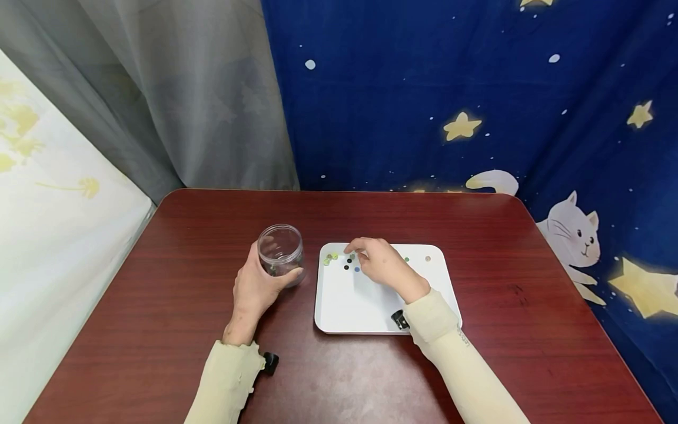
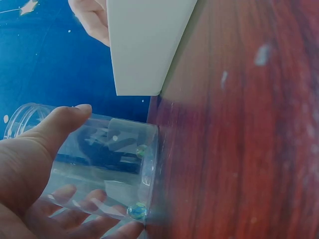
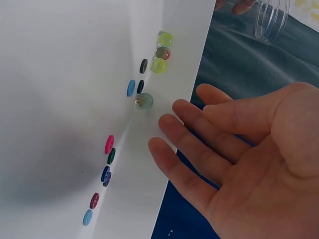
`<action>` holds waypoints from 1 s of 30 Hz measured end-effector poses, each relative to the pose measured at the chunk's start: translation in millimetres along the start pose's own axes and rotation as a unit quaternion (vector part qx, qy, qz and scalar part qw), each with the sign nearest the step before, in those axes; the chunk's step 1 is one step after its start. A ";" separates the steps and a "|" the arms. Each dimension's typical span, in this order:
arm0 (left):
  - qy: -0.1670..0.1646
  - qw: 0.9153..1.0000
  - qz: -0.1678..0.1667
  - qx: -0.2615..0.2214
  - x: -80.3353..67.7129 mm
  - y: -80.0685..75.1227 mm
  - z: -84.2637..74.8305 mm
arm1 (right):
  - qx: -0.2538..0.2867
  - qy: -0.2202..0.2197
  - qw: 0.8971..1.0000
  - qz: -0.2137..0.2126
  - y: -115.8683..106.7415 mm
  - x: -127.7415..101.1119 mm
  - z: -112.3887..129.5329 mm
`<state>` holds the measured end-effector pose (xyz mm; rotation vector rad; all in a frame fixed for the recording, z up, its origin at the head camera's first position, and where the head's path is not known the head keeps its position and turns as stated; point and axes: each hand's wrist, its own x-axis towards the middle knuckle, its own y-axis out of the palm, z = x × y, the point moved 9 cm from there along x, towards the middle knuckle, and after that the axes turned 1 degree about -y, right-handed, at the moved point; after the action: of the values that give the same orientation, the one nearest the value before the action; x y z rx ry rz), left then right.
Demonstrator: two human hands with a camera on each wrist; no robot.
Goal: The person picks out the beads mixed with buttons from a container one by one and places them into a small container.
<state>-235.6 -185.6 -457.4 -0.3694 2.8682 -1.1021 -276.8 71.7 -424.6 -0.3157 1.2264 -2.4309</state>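
one hand holds a jar, the other hovers over beads on a tray.

in the middle of the head view, the left hand (image 1: 256,288) is wrapped round a clear jar (image 1: 281,252) that stands on the red-brown table (image 1: 175,306), thumb on one side and fingers on the other. two little marbles (image 2: 137,210) lie at the bottom of the jar. just right of the jar is a white tray (image 1: 360,303). the right hand (image 1: 382,263) is over the top left part of the tray, fingers loose and spread, holding nothing. right by its fingertips is a clear green marble (image 3: 144,101). more marbles (image 3: 162,52) and flat round beads (image 3: 130,88) lie near it along the tray's edge.
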 end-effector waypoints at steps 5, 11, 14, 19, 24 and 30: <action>-0.002 1.000 0.006 0.002 -0.4 0.6 -0.6 | 0.001 0.010 1.000 0.013 2.4 -1.1 -0.6; -0.003 1.000 0.006 0.010 -0.2 0.9 -0.4 | -0.009 0.013 0.999 0.034 7.4 -0.9 -1.2; -0.006 1.000 0.008 0.011 -0.6 1.2 -0.4 | -0.015 0.013 0.999 0.043 10.4 0.0 -1.1; -0.009 1.000 0.011 0.014 -1.1 1.9 -0.4 | -0.023 0.010 0.998 0.049 13.7 1.2 -0.8; -0.004 1.000 0.011 0.014 -1.6 2.4 -1.7 | -0.045 -0.006 0.998 0.049 16.1 0.8 2.1; -0.001 1.000 0.010 0.014 -1.5 2.8 -1.4 | -0.057 -0.013 0.997 0.045 16.9 0.4 4.1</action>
<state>-234.9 -182.3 -458.3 -0.3390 2.8454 -1.1378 -271.5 59.5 -435.8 -0.3176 1.3406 -2.2791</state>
